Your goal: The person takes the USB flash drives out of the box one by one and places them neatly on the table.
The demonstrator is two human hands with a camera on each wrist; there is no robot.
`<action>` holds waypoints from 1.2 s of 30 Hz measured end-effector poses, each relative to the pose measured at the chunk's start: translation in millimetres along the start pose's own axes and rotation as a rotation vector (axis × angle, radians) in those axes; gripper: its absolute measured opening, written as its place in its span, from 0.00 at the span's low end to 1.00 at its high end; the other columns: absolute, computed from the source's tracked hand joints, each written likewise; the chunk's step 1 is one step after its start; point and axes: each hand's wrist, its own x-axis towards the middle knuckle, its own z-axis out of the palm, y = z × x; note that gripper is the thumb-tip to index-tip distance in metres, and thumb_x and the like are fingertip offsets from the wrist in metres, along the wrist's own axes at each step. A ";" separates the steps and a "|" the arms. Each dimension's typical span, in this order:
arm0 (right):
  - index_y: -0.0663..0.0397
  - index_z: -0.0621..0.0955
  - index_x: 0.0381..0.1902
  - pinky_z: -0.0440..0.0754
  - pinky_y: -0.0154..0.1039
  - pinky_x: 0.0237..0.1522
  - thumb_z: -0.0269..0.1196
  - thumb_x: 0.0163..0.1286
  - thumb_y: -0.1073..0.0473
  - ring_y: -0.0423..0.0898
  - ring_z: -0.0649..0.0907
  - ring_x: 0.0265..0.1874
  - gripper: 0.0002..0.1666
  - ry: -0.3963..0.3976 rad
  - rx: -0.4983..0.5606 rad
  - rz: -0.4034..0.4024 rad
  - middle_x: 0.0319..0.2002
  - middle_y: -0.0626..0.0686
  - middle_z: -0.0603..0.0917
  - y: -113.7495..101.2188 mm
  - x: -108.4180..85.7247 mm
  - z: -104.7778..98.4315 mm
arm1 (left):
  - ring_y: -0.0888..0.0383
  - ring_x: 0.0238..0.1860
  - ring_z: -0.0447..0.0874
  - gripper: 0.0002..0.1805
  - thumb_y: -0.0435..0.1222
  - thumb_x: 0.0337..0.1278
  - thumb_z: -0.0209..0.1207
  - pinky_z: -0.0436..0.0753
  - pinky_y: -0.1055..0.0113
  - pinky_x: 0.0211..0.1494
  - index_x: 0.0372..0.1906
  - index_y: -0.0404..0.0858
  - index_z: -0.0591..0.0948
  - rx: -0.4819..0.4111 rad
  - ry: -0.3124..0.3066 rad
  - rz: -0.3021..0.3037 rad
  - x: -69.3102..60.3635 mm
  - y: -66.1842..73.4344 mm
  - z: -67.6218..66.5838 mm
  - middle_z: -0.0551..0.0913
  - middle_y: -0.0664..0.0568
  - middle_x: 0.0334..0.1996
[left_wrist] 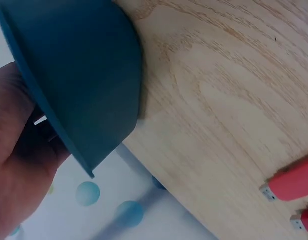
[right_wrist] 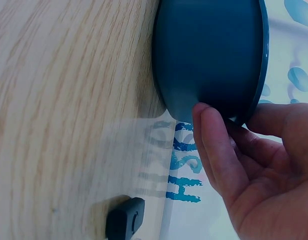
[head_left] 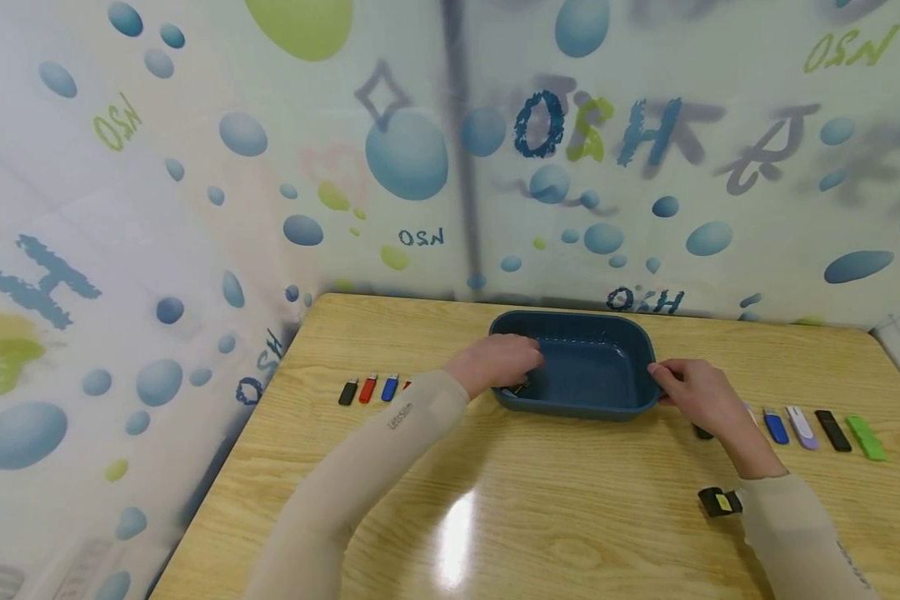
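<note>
A dark blue plastic basin (head_left: pixel 592 371) stands on the wooden table. My left hand (head_left: pixel 498 362) reaches over its left side, fingers down inside. Small dark and metallic items (head_left: pixel 520 387) show in the basin just below that hand. In the left wrist view, the left hand (left_wrist: pixel 23 150) is partly hidden by the basin wall (left_wrist: pixel 83 75); a bright sliver and dark shape show near its fingers, too unclear to name. My right hand (head_left: pixel 693 390) pinches the basin's right rim, with fingers against the outside wall in the right wrist view.
Left of the basin lies a row of USB sticks: black (head_left: pixel 348 392), red (head_left: pixel 368 388), blue (head_left: pixel 390 387) and another red, partly hidden. Right of it lie blue (head_left: pixel 776 427), white-and-purple (head_left: pixel 802 427), black (head_left: pixel 833 431) and green (head_left: pixel 866 437) sticks. A patterned curtain (head_left: pixel 420 275) hangs behind.
</note>
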 end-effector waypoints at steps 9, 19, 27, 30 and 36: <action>0.70 0.84 0.51 0.86 0.58 0.42 0.48 0.86 0.49 0.55 0.89 0.35 0.29 0.000 0.003 0.010 0.31 0.52 0.88 0.1 1.0 1.4 | 0.56 0.52 0.83 0.15 0.34 0.76 0.58 0.83 0.64 0.53 0.61 0.47 0.84 0.033 -0.048 -0.070 6.1 6.3 -1.5 0.83 0.53 0.56; 0.73 0.83 0.53 0.85 0.60 0.44 0.48 0.86 0.50 0.55 0.89 0.35 0.29 0.000 -0.001 0.006 0.31 0.53 0.88 -0.6 1.1 0.9 | 0.57 0.42 0.83 0.10 0.34 0.75 0.59 0.84 0.64 0.45 0.53 0.47 0.86 0.094 -0.075 -0.110 12.2 6.6 -3.1 0.86 0.53 0.48; 0.73 0.82 0.53 0.86 0.59 0.43 0.48 0.86 0.50 0.56 0.89 0.35 0.29 -0.004 0.002 0.012 0.31 0.53 0.88 -0.7 0.3 1.0 | 0.59 0.39 0.83 0.08 0.36 0.75 0.60 0.85 0.65 0.44 0.50 0.46 0.87 0.062 -0.051 -0.115 13.4 1.9 -2.8 0.87 0.54 0.45; 0.73 0.82 0.53 0.86 0.59 0.44 0.48 0.86 0.51 0.56 0.89 0.36 0.28 -0.005 0.002 0.017 0.31 0.53 0.88 -1.1 0.1 1.3 | 0.59 0.39 0.84 0.12 0.32 0.78 0.55 0.85 0.66 0.44 0.50 0.46 0.88 0.050 -0.030 -0.117 13.8 0.7 -1.3 0.88 0.53 0.45; 0.75 0.81 0.56 0.86 0.59 0.45 0.48 0.86 0.50 0.56 0.90 0.36 0.30 -0.009 0.007 0.030 0.33 0.55 0.88 -0.8 0.6 1.6 | 0.59 0.41 0.83 0.13 0.31 0.79 0.53 0.84 0.67 0.46 0.50 0.45 0.87 0.024 -0.047 -0.110 13.3 -2.8 -1.2 0.87 0.52 0.45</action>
